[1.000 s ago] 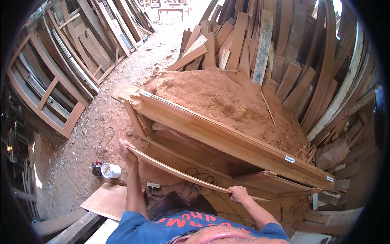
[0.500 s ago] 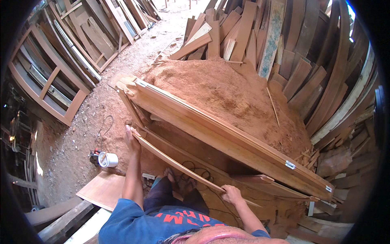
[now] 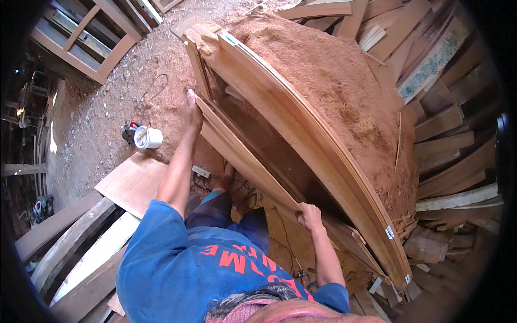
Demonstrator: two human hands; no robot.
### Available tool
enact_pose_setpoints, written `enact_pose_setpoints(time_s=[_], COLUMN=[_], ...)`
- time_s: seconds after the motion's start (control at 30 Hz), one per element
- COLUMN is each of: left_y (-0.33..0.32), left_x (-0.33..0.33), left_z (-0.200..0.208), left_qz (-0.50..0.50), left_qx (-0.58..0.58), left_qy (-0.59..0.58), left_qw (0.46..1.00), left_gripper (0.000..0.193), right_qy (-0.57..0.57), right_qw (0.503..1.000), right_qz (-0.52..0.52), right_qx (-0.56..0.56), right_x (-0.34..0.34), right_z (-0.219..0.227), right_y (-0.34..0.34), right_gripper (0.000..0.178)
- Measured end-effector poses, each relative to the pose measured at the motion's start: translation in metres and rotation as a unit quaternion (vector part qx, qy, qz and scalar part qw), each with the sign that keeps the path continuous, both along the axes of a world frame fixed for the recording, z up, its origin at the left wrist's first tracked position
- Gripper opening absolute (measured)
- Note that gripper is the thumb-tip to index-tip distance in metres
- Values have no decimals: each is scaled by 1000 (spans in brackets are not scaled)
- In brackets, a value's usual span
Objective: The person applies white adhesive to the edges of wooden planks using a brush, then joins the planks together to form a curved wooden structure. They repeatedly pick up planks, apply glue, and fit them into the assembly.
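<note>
A long, flat wooden board (image 3: 242, 156) slants across the middle of the view, its broad face partly turned toward me. My left hand (image 3: 192, 111) is closed on its far upper end. Closer to me, my right hand (image 3: 309, 217) wraps round the board's edge toward its lower end. Just beyond the board stand long wooden panels (image 3: 318, 137) on edge, with small metal hinges fixed to them. A dark gap shows between those panels and the boards on my side. The near end of my board is partly hidden behind my right hand.
Reddish sawdust (image 3: 334, 91) is heaped behind the panels. A white bucket (image 3: 148, 138) stands on the ground at the left, next to a red and black tool. Planks (image 3: 89, 242) lie at lower left; offcuts (image 3: 447, 145) pile at right. Cords lie near my feet.
My view has turned, shifting the surroundings. The board has tilted, showing its broad face instead of mostly its edge, and it is closer to the panels. Both hands keep their grip.
</note>
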State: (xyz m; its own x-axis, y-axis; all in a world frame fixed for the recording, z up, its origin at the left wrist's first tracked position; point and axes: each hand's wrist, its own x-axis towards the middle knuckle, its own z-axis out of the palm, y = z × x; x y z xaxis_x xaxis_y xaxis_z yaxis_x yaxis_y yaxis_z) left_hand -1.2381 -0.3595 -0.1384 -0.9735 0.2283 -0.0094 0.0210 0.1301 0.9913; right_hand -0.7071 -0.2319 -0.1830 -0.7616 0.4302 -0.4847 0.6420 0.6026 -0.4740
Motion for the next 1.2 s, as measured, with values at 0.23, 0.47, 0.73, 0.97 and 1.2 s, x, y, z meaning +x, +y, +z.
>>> enact_pose_setpoints(time_s=[0.23,0.47,0.73,0.97,1.2], left_y=[-1,22,49,60,87], left_x=[-90,-200,-268,-251,-288], left_z=[-65,-107,-38,38,23], left_qz=[-13,-69,-177,-500,-555], left_qx=[54,-92,-255,-447,-449], left_qy=[-80,-59,-18,392,492], left_qw=[995,992,950,629,498], left_gripper=[58,72,68,59,21], right_qy=[-46,-76,-111,-139,-150], right_qw=[999,997,992,988,986], right_qz=[25,9,25,26,29], right_qx=[3,24,57,68,66], right_x=[-75,-159,-236,-273,-294], right_z=[-1,63,98,103,110], right_y=[-24,-14,9,30,42], right_gripper=[14,13,16,16,12])
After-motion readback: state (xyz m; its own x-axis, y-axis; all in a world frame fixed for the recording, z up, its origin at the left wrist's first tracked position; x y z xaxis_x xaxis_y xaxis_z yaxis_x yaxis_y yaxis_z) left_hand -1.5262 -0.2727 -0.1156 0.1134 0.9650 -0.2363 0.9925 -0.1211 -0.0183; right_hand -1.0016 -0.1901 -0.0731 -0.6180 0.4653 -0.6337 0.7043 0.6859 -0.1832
